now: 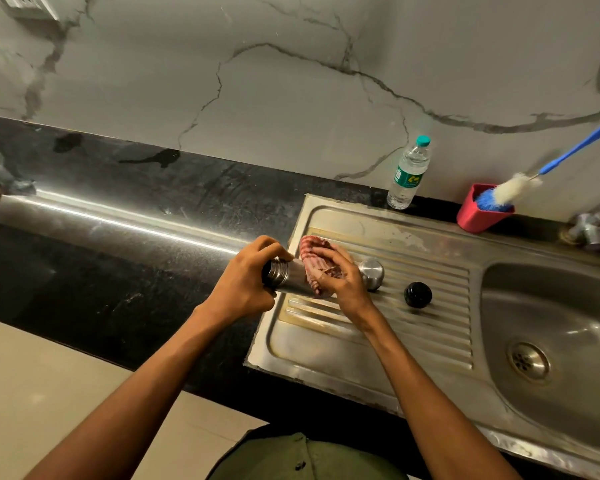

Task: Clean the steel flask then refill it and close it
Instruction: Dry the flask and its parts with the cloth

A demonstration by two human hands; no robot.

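The steel flask (286,276) lies nearly on its side above the sink's draining board, its open threaded neck to the left. My left hand (246,275) grips the neck end. My right hand (340,275) holds a red-and-white striped cloth (314,256) wrapped round the flask's body. A steel cup lid (372,271) and a black stopper (418,294) stand on the ribbed board to the right of my hands. A clear water bottle (408,173) with a teal cap stands at the wall.
The steel sink basin (568,403) with its drain lies at the right, the draining board (326,341) to its left. A red cup (478,218) holds a blue-handled bottle brush (513,188). A tap (586,230) sits at the far right. Black countertop (118,271) stretches left.
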